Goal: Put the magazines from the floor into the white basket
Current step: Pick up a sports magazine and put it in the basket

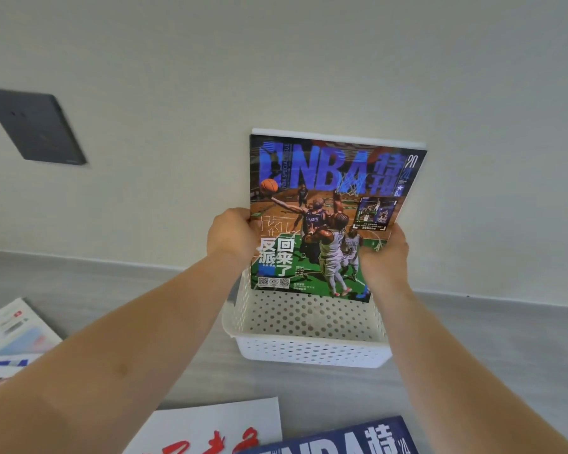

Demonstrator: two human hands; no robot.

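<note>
An NBA magazine (328,204) with a basketball cover stands upright over the far side of the white perforated basket (309,350), its lower edge inside the basket; a white magazine edge shows behind its top. My left hand (233,235) grips its left edge and my right hand (386,253) grips its right edge. The basket sits on the grey floor against the wall. More magazines lie on the floor: a white one with red script (210,430), a dark blue NBA one (348,439), and a small pile (10,339) at the left.
A cream wall rises right behind the basket, with a grey skirting strip (112,263) along its foot. A dark wall plate (35,127) is mounted at the upper left. Grey floor (473,348) lies to the right of the basket.
</note>
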